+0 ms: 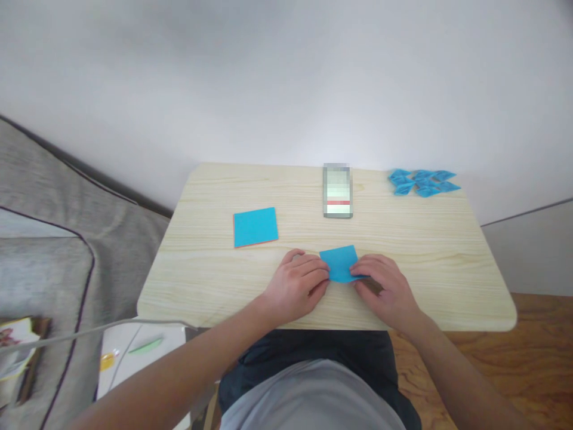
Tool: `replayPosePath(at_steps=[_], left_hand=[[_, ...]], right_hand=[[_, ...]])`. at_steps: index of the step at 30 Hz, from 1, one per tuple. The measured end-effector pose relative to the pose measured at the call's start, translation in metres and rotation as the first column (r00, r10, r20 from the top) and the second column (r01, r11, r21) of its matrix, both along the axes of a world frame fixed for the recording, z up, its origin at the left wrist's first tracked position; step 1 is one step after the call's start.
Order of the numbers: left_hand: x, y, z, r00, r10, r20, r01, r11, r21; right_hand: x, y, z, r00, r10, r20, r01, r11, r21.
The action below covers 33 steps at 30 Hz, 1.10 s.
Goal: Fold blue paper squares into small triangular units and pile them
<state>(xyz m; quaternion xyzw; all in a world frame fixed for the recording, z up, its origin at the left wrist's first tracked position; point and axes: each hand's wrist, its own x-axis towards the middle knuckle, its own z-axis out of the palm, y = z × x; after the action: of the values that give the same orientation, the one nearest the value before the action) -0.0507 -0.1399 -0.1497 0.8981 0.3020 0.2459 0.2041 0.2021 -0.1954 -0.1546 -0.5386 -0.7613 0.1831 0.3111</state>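
Note:
A small sheet of blue paper [341, 263] lies near the front of the table, held between both hands. My left hand [301, 282] grips its left edge with thumb and fingers. On the other side, my right hand [384, 285] pinches the lower right corner, where the edge lifts a little off the table. Further left lies a stack of blue paper [255, 227] with a thin reddish edge showing below. Several folded blue paper pieces [423, 183] sit grouped at the back right.
The pale wooden table [201, 269] stands against a white wall. A phone [338, 191], its screen lit and blurred, lies at the back middle. At the left are a grey sofa [120, 251] and a cable [111, 325] crossing beside the table's front corner.

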Motion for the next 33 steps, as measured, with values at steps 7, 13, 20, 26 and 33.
replayPosePath(at_steps=[7,13,20,26,33], left_hand=[[0.000,0.000,0.003,0.993,0.115,0.017,-0.114,0.992,-0.051],[-0.001,0.000,0.001,0.988,0.150,0.039,-0.148,0.988,-0.048],[-0.004,-0.002,-0.001,0.984,0.174,0.033,-0.172,0.984,-0.055],[-0.006,-0.002,0.000,0.979,0.199,0.053,-0.196,0.979,-0.060],[-0.005,0.000,0.004,0.983,0.183,-0.003,-0.182,0.977,-0.109]], right_hand=[[-0.002,0.019,0.004,0.995,-0.087,0.048,0.091,0.991,-0.099],[-0.006,0.036,0.005,0.993,-0.062,0.105,0.075,0.989,-0.128],[-0.009,0.047,0.009,0.982,-0.026,0.189,0.055,0.987,-0.150],[-0.008,0.056,0.012,0.965,0.057,0.256,-0.014,0.986,-0.165],[-0.006,0.062,0.015,0.959,0.093,0.267,-0.038,0.978,-0.205]])
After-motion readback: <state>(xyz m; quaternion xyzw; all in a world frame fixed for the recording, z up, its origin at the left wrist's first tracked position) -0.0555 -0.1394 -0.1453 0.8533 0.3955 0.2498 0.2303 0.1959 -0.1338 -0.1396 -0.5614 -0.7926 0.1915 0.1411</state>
